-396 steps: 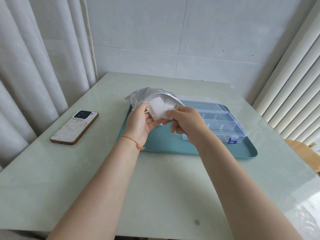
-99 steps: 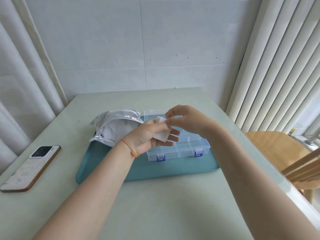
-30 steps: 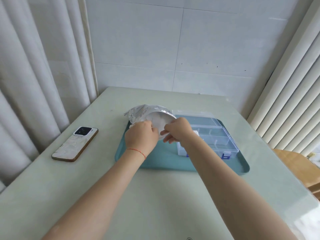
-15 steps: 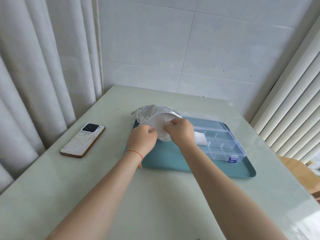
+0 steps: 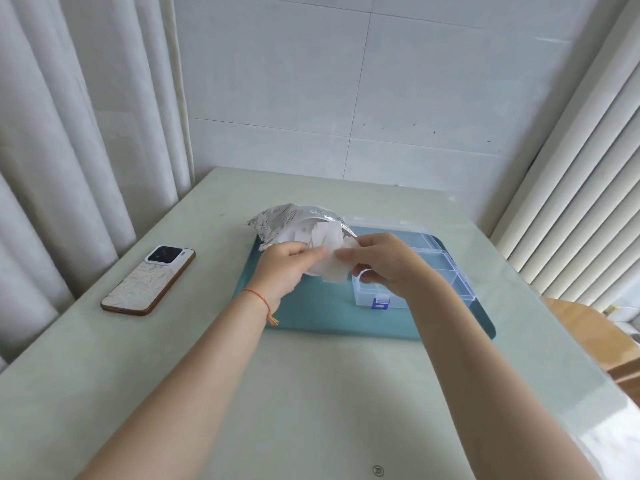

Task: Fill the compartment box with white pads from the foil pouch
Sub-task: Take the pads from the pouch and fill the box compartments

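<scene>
Both hands work at the mouth of the foil pouch, which sits at the far left corner of the teal tray on the pale green table. The left hand is closed on the near lip of the pouch, holding the mouth open; a red string bracelet circles its wrist. The right hand is closed in a pinch on a white pad, thumb on top, the sheet drawn partly clear of the opening. More white pads show inside the mouth as a loose, overlapping stack of squares. The compartment box, clear plastic with a blue latch, lies open just right of the pouch on the same tray, partly hidden under the right hand; whether any compartment already holds pads cannot be told. Judged by look: the pads are thin, very light, soft and limp, probably inclined to cling together, so several may come out at once. The best hold appears to be a fingertip pinch at one free corner or edge, peeling a single sheet off the stack. The foil is crinkly and collapses easily, so it likely needs steadying at the lip. A smartphone lies well left of the tray.
</scene>
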A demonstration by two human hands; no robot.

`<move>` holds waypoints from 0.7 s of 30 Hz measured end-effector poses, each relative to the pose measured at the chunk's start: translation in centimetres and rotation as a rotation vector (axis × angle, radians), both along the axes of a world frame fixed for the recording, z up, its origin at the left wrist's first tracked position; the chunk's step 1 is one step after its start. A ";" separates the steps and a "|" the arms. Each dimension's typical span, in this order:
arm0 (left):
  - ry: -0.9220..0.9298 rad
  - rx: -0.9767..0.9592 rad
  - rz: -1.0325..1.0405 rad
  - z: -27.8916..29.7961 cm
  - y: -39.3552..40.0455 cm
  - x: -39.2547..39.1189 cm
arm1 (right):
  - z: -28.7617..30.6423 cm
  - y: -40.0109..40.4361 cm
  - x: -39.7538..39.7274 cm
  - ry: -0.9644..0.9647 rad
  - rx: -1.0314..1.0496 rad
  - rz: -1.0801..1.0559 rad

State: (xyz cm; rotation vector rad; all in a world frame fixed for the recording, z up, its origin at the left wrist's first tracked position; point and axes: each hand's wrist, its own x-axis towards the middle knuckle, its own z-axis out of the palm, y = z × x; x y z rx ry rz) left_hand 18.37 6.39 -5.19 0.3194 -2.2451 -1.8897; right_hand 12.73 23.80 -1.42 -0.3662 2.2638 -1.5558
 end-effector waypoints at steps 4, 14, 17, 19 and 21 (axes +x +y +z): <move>-0.012 0.120 -0.023 0.3 0.6 -0.2 | -0.4 1.6 -0.2 -0.078 -0.191 -0.003; -0.086 0.370 -0.186 1.1 3.2 -0.5 | -0.4 3.6 -1.0 -0.073 -0.241 0.007; -0.085 0.387 -0.105 0.6 3.0 -0.8 | -0.5 3.8 -1.1 0.034 -0.153 -0.100; -0.084 0.391 -0.060 0.5 2.8 -0.9 | -0.6 3.8 -1.2 0.073 -0.107 -0.177; -0.092 0.378 -0.043 0.3 2.7 -1.1 | -0.5 3.8 -1.3 0.077 -0.088 -0.242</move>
